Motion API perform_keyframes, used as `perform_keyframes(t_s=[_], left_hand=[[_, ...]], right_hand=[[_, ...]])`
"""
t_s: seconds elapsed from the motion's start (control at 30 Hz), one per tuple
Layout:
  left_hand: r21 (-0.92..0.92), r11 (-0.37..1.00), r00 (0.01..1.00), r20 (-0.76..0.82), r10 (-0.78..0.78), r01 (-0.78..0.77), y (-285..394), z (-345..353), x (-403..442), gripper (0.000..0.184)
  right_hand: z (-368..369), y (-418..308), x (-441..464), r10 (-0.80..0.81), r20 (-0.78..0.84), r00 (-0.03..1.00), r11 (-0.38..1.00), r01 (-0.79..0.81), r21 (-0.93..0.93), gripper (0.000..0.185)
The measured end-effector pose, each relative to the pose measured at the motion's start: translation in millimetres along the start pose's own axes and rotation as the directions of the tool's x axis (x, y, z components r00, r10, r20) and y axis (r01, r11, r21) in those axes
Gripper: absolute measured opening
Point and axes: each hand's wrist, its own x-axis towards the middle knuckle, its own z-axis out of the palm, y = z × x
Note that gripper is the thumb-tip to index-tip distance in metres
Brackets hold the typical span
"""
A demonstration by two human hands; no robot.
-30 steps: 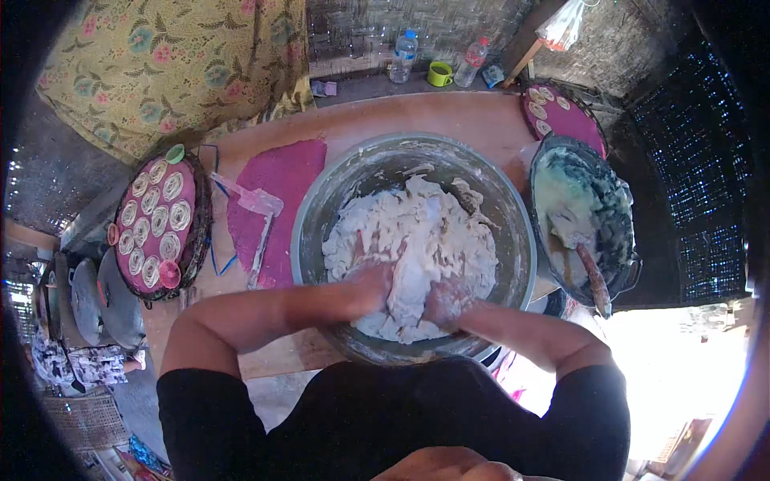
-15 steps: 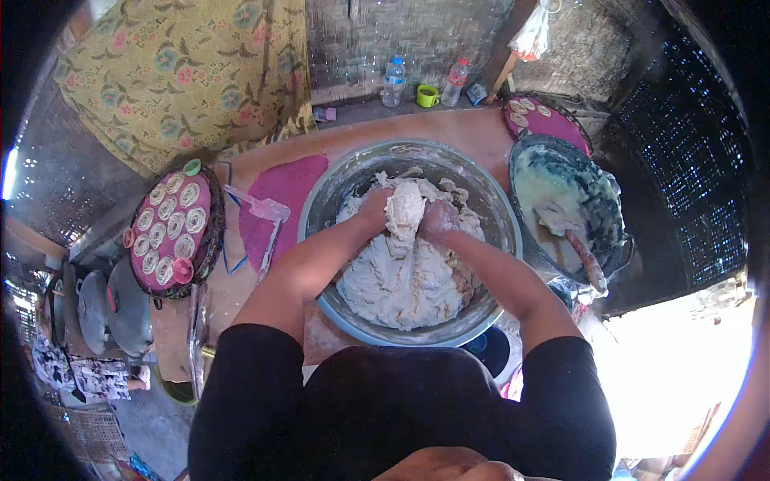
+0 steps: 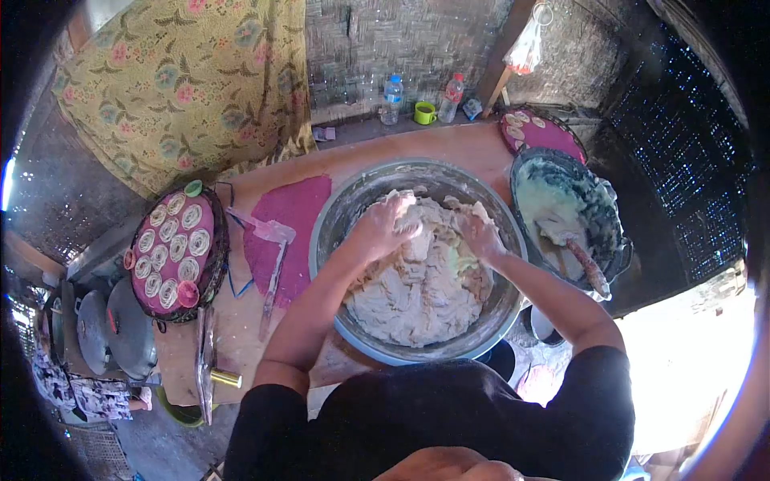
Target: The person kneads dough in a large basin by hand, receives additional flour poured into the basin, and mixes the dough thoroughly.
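Note:
A big grey basin [image 3: 337,325] holds a mass of pale, sticky dough [image 3: 413,301]. On the far left part of the dough is my left hand [image 3: 383,228], smeared with flour, its fingers curled over a clump. My right hand [image 3: 480,234] grips dough at the far right, close to the basin's inner wall. A raised ridge of dough lies between the two hands. Some fingertips are buried or coated, so their exact hold is partly hidden.
Left of the basin are a pink mat [image 3: 277,232], a spatula [image 3: 273,231] and a round tray of dough spirals [image 3: 172,248]. At right stands a dark bowl of pale batter [image 3: 525,188] with a wooden-handled tool [image 3: 589,268]. Bottles [image 3: 391,100] line the wall.
My hands have moved apart from the middle of the dough, the left staying left, the right shifting right. The lump that stood between them has sunk lower. The view has shifted slightly.

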Motion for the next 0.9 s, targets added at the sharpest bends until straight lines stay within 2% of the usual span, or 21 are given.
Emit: perform_keyframes(t_s=[0.03,0.07,0.1,0.17,0.2,0.23,0.27,0.3,0.37,0.4,0.47,0.5,0.53,0.57,0.63,0.67,0.73,0.77,0.83,0.87,0.9], left_hand=[[-0.019,0.997,0.996,-0.038,-0.08,0.079,-18.9,17.4,10.9,0.057],[-0.039,0.987,0.984,-0.072,-0.161,0.158,-32.4,25.9,17.8,0.05],[0.046,0.984,0.984,-0.066,-0.168,0.171,-29.3,15.3,18.8,0.039],[0.024,0.985,0.975,-0.149,-0.163,0.169,-35.1,5.8,24.9,0.035],[0.003,0.986,0.962,-0.22,-0.161,0.166,-38.9,6.6,23.6,0.03],[0.028,0.997,0.943,-0.325,-0.065,0.079,-61.6,25.7,24.5,0.028],[0.023,0.995,0.94,-0.33,-0.086,0.098,-62.7,21.9,24.7,0.028],[0.013,0.99,0.945,-0.301,-0.131,0.141,-61.0,19.6,25.1,0.028],[0.018,0.98,0.944,-0.274,-0.187,0.199,-60.0,12.1,28.2,0.027],[-0.01,0.988,0.926,-0.348,-0.146,0.152,-60.0,9.7,28.5,0.027],[-0.02,0.994,0.899,-0.425,-0.108,0.11,-61.3,1.3,28.0,0.027],[-0.109,0.992,0.879,-0.467,-0.101,0.056,-60.4,-2.1,28.2,0.026],[-0.196,0.981,0.856,-0.508,-0.098,-0.005,-58.1,-4.6,28.1,0.025],[-0.184,0.982,0.854,-0.503,-0.135,0.047,-53.7,-7.7,27.5,0.023],[-0.217,0.976,0.848,-0.517,-0.117,0.002,-53.7,-10.1,28.6,0.022],[-0.255,0.966,0.845,-0.526,-0.1,-0.044,-54.9,-7.4,27.5,0.022],[-0.186,0.981,0.845,-0.533,-0.051,-0.058,-59.8,-2.0,27.3,0.022],[-0.124,0.99,0.85,-0.527,-0.009,-0.067,-62.2,2.4,26.3,0.022],[-0.105,0.994,0.864,-0.503,-0.015,-0.044,-66.8,10.2,22.6,0.021],[-0.085,0.996,0.881,-0.472,-0.02,-0.023,-68.3,12.9,21.4,0.021],[-0.087,0.996,0.88,-0.475,-0.021,-0.023,-70.2,15.8,20.7,0.021]], right_hand=[[12.8,9.5,21.2,0.063,0.031,0.998,0.998,-0.064,0.013,0.034],[30.0,19.9,43.8,-0.037,0.024,0.999,0.991,0.033,0.131,0.035],[47.0,31.6,69.3,-0.193,0.004,0.981,0.941,0.184,0.284,0.035],[74.0,23.9,103.6,-0.372,0.022,0.928,0.812,0.314,0.492,0.036],[81.1,14.0,116.6,-0.322,0.163,0.933,0.776,0.161,0.61,0.037],[80.9,-6.2,122.7,-0.265,0.3,0.916,0.728,-0.014,0.685,0.038],[83.4,-22.4,128.7,-0.272,0.318,0.908,0.734,-0.018,0.679,0.038],[86.7,-35.0,128.7,-0.329,0.246,0.912,0.802,0.132,0.582,0.037],[91.2,-71.5,133.2,-0.411,0.188,0.892,0.832,0.283,0.477,0.044],[92.7,-93.4,133.4,-0.461,0.353,0.814,0.854,0.299,0.425,0.041],[113.6,-123.5,125.4,-0.501,0.507,0.702,0.86,0.337,0.383,0.039],[125.0,-135.3,117.7,-0.591,0.514,0.622,0.785,0.588,0.192,0.039],[137.9,-140.3,112.3,-0.655,0.542,0.527,0.622,0.783,-0.01,0.039],[154.3,-138.1,108.7,-0.658,0.543,0.522,0.617,0.787,-0.009,0.039],[181.7,-135.4,94.9,-0.831,0.47,0.298,0.494,0.784,0.377,0.039],[185.2,-140.6,76.0,-0.831,0.473,0.292,0.491,0.786,0.376,0.039],[183.0,-152.3,41.6,-0.825,0.52,0.222,0.523,0.649,0.552,0.041],[151.5,-159.5,14.4,-0.824,0.524,0.217,0.521,0.655,0.548,0.041],[67.1,-177.9,-48.7,-0.578,0.771,0.266,0.724,0.603,0.334,0.045],[63.4,-169.6,-55.4,-0.575,0.774,0.264,0.723,0.608,0.33,0.045],[59.8,-160.9,-61.5,-0.556,0.805,0.205,0.67,0.684,0.289,0.052]])
